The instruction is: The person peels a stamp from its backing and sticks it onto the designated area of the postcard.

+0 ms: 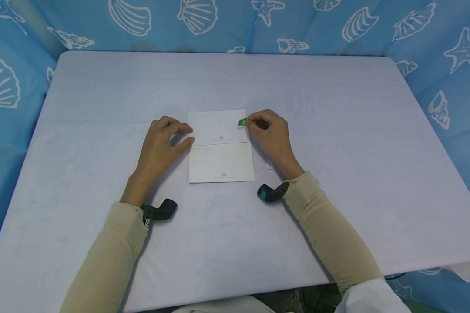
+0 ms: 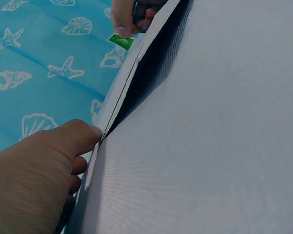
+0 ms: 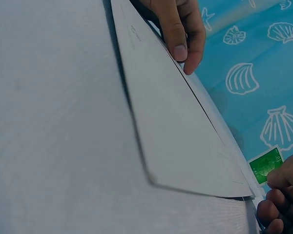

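Two white card panels (image 1: 221,163) lie one above the other on the table, each with a small printed mark; whether they are one folded card or two cards I cannot tell. At the upper panel's left edge, my left hand (image 1: 160,139) rests its thumb and index fingertips, with a gap between them. My right hand (image 1: 272,132) pinches a small green stamp (image 1: 242,122) with a pale border between thumb and index finger, over the upper panel's right edge. In the right wrist view the stamp (image 3: 266,165) faces the camera. The left wrist view shows the card edge (image 2: 124,90) lifted over a dark gap.
A pale cloth covers the table (image 1: 102,95). Blue fabric (image 1: 235,26) with white shell and starfish drawings hangs behind and beside it. A tiny pale scrap (image 1: 271,168) lies beneath the right wrist. Black wrist devices (image 1: 160,210) sit on both forearms.
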Demonstrator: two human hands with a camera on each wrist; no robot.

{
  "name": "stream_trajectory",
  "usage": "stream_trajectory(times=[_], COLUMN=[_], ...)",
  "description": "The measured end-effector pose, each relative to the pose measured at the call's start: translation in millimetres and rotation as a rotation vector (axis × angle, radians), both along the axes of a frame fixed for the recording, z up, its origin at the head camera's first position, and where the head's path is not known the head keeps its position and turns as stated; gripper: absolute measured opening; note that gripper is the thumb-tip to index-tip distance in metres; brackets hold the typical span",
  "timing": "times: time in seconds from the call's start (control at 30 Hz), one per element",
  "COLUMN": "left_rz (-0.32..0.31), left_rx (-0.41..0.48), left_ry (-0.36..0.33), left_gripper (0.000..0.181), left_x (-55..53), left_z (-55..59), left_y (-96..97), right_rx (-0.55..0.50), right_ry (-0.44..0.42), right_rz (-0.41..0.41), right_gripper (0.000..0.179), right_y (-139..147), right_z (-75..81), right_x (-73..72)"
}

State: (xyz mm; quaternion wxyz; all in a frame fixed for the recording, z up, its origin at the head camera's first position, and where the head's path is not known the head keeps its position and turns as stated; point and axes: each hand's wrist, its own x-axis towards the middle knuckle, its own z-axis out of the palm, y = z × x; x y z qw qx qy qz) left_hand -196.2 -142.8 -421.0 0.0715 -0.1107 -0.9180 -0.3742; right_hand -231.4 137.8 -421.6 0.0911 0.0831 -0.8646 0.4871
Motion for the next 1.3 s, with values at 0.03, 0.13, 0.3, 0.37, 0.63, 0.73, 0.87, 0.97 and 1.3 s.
stream_trajectory(times=[0.03, 0.13, 0.3, 0.37, 0.63, 0.73, 0.87, 0.97, 1.3], left_rz=[-0.001, -0.005, -0.005, -0.005, -0.003, -0.005, -0.008, -0.007, -0.011], left_rx=[0.000, 0.000, -0.006, -0.007, -0.010, -0.009, -0.004, -0.003, -0.011], left_ry=[0.004, 0.012, 0.013, 0.009, 0.007, 0.010, 0.005, -0.002, 0.010], left_gripper=[0.021, 0.020, 0.020, 0.021, 0.021, 0.021, 0.021, 0.021, 0.020], left_x=[-0.1, -0.3, -0.8, -0.8, -0.3, -0.2, -0.2, -0.3, -0.5], left_z=[0.1, 0.4, 0.6, 0.6, 0.1, -0.1, -0.4, -1.1, -3.3], left_y=[0.0, 0.1, 0.6, 0.8, 0.5, 0.4, 0.3, 0.1, -1.1], right_rx=[0.004, 0.010, 0.019, 0.021, 0.037, 0.043, 0.044, 0.051, 0.087], right_ry=[0.001, 0.003, 0.001, -0.002, -0.008, -0.010, -0.019, -0.025, -0.014], right_rz=[-0.001, -0.004, -0.009, -0.010, 0.002, 0.004, 0.001, -0.002, -0.012], right_gripper=[0.011, 0.011, 0.011, 0.011, 0.012, 0.011, 0.011, 0.012, 0.012], right_y=[0, 0, 1, 1, 0, -1, -2, -2, -4], right_z=[0.1, 0.3, -0.1, -0.7, -1.6, -1.1, -0.3, -0.7, -3.7], right_x=[-0.6, -2.3, -4.2, -5.4, -7.7, -8.0, -8.0, -8.4, -11.1])
